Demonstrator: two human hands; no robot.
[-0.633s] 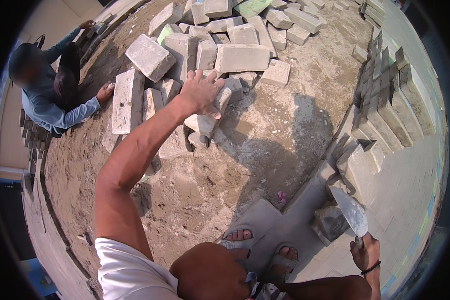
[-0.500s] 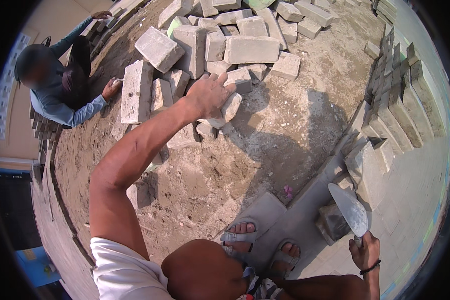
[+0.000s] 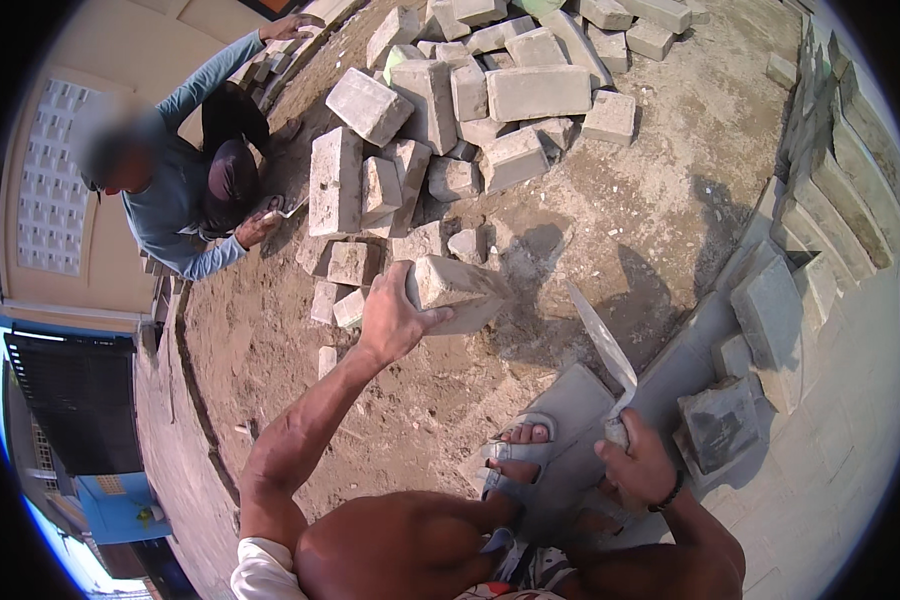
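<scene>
My left hand [image 3: 392, 318] is closed around one end of a grey concrete brick [image 3: 462, 294], which is held above the bare soil in front of the pile. My right hand [image 3: 638, 464] grips the handle of a trowel [image 3: 602, 338], its metal blade pointing up and away, over the soil just left of the paved edge. Beyond my left hand lies a loose heap of grey bricks [image 3: 538, 93], whole ones and broken pieces, tumbled at many angles. Smaller brick chunks [image 3: 353, 263] rest on the soil close to my left hand.
A co-worker [image 3: 175, 190] crouches at the far left, holding a small tool near the heap. Stacked bricks [image 3: 842, 195] stand along the right side, with a dark-faced block [image 3: 722, 425] on the paving near my right hand. My sandalled foot [image 3: 523, 450] rests on a slab.
My left hand has drawn back from the heap toward me, bringing a brick with it. My right hand has moved left and inward with the trowel, which now reaches over the soil.
</scene>
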